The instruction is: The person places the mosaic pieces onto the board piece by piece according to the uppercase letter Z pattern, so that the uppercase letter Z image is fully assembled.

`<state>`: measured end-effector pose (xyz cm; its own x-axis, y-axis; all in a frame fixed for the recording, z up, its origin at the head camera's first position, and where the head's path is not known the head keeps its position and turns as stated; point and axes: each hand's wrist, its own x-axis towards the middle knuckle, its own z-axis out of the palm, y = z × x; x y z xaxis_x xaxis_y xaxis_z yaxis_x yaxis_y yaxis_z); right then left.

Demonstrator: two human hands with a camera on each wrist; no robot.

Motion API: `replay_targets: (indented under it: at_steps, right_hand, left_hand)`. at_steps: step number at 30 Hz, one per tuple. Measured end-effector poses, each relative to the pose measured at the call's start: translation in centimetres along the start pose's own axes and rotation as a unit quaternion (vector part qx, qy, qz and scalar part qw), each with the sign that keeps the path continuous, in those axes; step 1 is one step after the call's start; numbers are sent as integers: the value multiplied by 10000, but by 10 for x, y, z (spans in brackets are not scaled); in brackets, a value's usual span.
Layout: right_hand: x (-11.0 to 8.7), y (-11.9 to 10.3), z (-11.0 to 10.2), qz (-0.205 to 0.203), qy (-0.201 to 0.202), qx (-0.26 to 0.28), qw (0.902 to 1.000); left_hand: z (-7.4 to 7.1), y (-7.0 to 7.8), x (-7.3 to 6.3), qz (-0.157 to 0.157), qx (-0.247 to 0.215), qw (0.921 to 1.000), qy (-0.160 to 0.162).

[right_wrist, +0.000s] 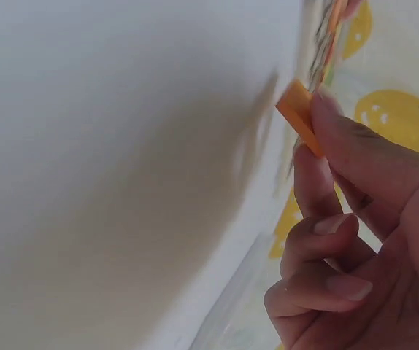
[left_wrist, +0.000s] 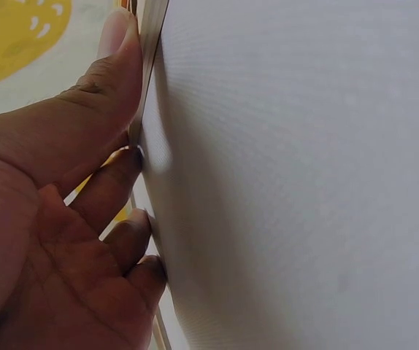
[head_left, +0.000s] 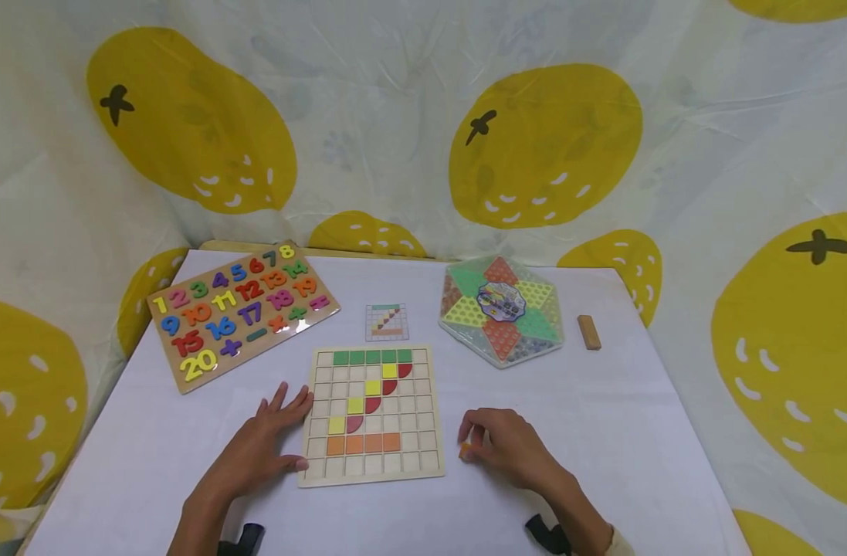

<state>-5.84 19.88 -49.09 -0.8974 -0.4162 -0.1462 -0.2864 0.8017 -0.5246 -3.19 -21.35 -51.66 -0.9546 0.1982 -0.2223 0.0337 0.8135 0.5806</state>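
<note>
A wooden grid board [head_left: 419, 417] lies in front of the person. Green squares [head_left: 373, 357] line its top row, yellow squares [head_left: 356, 405] and red quarter-circle tiles [head_left: 372, 405] step diagonally down, and orange squares [head_left: 373, 442] sit in a lower row. The left hand [head_left: 263, 448] touches the board's left edge with spread fingers and thumb. To the right of the board, the right hand [head_left: 506, 448] pinches an orange square tile [right_wrist: 297, 113] between thumb and index finger, above the white tabletop. Its other fingers are curled and hold nothing.
A small pattern card [head_left: 387, 322] lies just beyond the board. A wooden number board [head_left: 256, 347] is at back left, a wrapped hexagonal star game board [head_left: 501, 313] at back right. Right of that lies a wooden block [head_left: 589, 332]. A fruit-print cloth [head_left: 381, 116] hangs behind.
</note>
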Motion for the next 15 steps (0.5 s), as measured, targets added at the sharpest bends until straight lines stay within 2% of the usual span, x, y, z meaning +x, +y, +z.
replay_targets:
  at_steps: [5, 10, 15]
  right_hand:
    - [13, -21, 10, -204, 128, 367, 9990]
    - [29, -39, 25, 31, 229, 619, 9978]
    - [41, -52, 38, 359, 226, 546, 9976]
  left_hand:
    - [-1, -2, 0, 58, 37, 10000, 34]
    - [-2, -3, 0, -3, 44, 10000, 0]
    - [-1, -2, 1, -14, -27, 10000, -14]
